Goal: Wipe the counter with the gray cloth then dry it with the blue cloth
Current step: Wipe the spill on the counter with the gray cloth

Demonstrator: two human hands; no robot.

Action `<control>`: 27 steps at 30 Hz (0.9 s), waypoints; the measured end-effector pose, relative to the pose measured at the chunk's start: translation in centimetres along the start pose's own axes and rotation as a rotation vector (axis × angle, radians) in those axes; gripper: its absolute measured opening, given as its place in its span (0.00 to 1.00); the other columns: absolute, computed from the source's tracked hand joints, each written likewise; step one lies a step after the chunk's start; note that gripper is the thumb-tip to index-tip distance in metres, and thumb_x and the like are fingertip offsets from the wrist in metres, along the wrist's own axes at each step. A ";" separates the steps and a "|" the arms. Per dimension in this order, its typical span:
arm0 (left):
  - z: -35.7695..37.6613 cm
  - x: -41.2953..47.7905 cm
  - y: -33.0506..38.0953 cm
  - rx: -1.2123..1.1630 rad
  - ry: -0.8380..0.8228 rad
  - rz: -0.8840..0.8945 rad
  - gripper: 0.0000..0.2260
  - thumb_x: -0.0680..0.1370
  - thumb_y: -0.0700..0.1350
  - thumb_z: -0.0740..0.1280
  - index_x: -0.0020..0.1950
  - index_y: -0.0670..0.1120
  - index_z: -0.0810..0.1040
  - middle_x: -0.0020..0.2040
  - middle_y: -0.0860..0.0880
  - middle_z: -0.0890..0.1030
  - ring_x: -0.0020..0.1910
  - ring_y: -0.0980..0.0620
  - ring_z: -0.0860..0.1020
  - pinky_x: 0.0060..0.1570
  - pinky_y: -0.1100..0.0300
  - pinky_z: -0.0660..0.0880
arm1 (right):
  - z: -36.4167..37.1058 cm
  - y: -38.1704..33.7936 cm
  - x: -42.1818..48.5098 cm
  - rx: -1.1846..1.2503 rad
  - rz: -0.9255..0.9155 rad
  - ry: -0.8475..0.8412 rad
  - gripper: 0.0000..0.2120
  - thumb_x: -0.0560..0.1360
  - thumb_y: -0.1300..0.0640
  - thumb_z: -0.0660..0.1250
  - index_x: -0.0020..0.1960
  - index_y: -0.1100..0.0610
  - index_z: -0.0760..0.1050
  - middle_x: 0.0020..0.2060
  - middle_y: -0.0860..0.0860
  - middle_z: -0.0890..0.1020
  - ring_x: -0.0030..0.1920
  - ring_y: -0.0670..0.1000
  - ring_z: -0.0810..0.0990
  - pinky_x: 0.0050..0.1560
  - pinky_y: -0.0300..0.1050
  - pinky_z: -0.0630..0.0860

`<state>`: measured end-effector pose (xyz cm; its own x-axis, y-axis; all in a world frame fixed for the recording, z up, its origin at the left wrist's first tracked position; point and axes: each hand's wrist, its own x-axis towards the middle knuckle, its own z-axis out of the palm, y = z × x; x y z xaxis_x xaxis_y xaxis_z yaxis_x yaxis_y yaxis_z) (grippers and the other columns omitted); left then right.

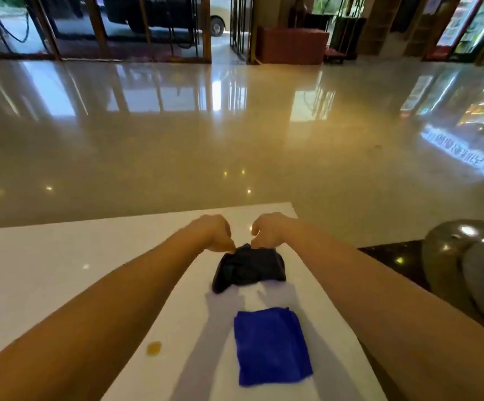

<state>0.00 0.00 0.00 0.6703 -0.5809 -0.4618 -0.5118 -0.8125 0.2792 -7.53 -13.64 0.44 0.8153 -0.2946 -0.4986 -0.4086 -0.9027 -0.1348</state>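
Left hand (pixel 216 234) and right hand (pixel 266 233) pinch the far edge of the gray cloth (pixel 249 269), a dark crumpled wad on the white glossy counter (pixel 47 264). Wiping looks not yet begun: an amber spot (pixel 154 348) remains near the left forearm. Blue cloth (pixel 271 345), plush, folded approx. square, lies untouched just nearer the person; drying to follow.

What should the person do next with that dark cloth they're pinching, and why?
Probably lift the gray cloth and spread it flat. Both the left hand and right hand pinch its far edge while it lies bunched on the counter. The amber spot looks unwiped, and the blue cloth lies folded, untouched.
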 end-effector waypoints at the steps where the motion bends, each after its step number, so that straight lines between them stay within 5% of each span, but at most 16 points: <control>1: 1.5 1.0 -0.4 0.017 -0.004 0.004 0.23 0.76 0.51 0.72 0.70 0.47 0.76 0.65 0.43 0.79 0.60 0.43 0.79 0.46 0.55 0.75 | 1.6 0.4 1.0 0.029 0.018 -0.007 0.20 0.80 0.51 0.66 0.69 0.59 0.76 0.65 0.58 0.80 0.61 0.59 0.80 0.61 0.52 0.79; 6: 11.7 7.5 -2.8 -0.142 0.113 -0.065 0.19 0.79 0.52 0.65 0.68 0.47 0.75 0.60 0.42 0.80 0.56 0.43 0.79 0.52 0.53 0.78 | 12.7 2.8 7.4 0.174 0.171 -0.018 0.21 0.80 0.47 0.64 0.69 0.54 0.72 0.68 0.59 0.72 0.67 0.64 0.72 0.68 0.62 0.73; 10: 16.1 11.1 -3.0 -0.204 0.210 -0.152 0.24 0.80 0.57 0.63 0.70 0.44 0.67 0.65 0.40 0.74 0.63 0.40 0.73 0.60 0.48 0.74 | 17.9 4.2 10.4 0.200 0.168 0.269 0.17 0.83 0.46 0.60 0.66 0.54 0.74 0.68 0.56 0.71 0.65 0.61 0.71 0.62 0.56 0.74; 14: 17.6 12.9 -2.8 -0.410 0.195 -0.155 0.13 0.78 0.47 0.67 0.59 0.42 0.76 0.54 0.42 0.82 0.53 0.43 0.80 0.55 0.47 0.80 | 18.4 5.1 11.8 0.294 0.201 0.450 0.23 0.81 0.50 0.66 0.74 0.51 0.65 0.67 0.58 0.70 0.63 0.60 0.72 0.59 0.53 0.77; 17: 17.4 12.7 -3.3 -0.649 0.167 -0.123 0.07 0.75 0.40 0.68 0.52 0.43 0.79 0.47 0.43 0.83 0.48 0.44 0.81 0.54 0.46 0.80 | 18.0 5.4 11.8 0.575 0.361 0.419 0.32 0.77 0.53 0.72 0.76 0.53 0.61 0.65 0.59 0.69 0.59 0.59 0.76 0.55 0.49 0.78; 21: 16.9 9.6 -5.1 -1.205 0.168 -0.078 0.07 0.78 0.36 0.66 0.53 0.47 0.78 0.50 0.43 0.83 0.50 0.45 0.82 0.46 0.52 0.81 | 18.0 3.0 10.6 1.089 0.354 0.283 0.14 0.76 0.58 0.74 0.58 0.59 0.75 0.47 0.53 0.82 0.40 0.47 0.78 0.27 0.29 0.71; 24: 16.3 5.3 -7.8 -1.606 0.227 -0.167 0.10 0.79 0.35 0.62 0.55 0.45 0.79 0.50 0.42 0.84 0.48 0.45 0.84 0.39 0.56 0.81 | 18.1 -0.3 8.3 1.242 0.218 0.172 0.09 0.76 0.56 0.74 0.54 0.58 0.81 0.44 0.53 0.85 0.46 0.54 0.84 0.37 0.38 0.78; 27: 15.7 1.0 -11.5 -1.708 0.324 -0.191 0.11 0.79 0.34 0.60 0.53 0.45 0.79 0.49 0.41 0.84 0.46 0.44 0.85 0.41 0.51 0.82 | 17.8 -3.1 6.2 1.563 0.144 0.030 0.10 0.75 0.59 0.75 0.56 0.56 0.81 0.51 0.58 0.86 0.54 0.60 0.85 0.49 0.55 0.86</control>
<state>-1.89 9.55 -16.89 0.8283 -0.2917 -0.4783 0.5285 0.1238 0.8398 -8.52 -7.03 -17.48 0.7334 -0.3696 -0.5706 -0.4689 0.3326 -0.8182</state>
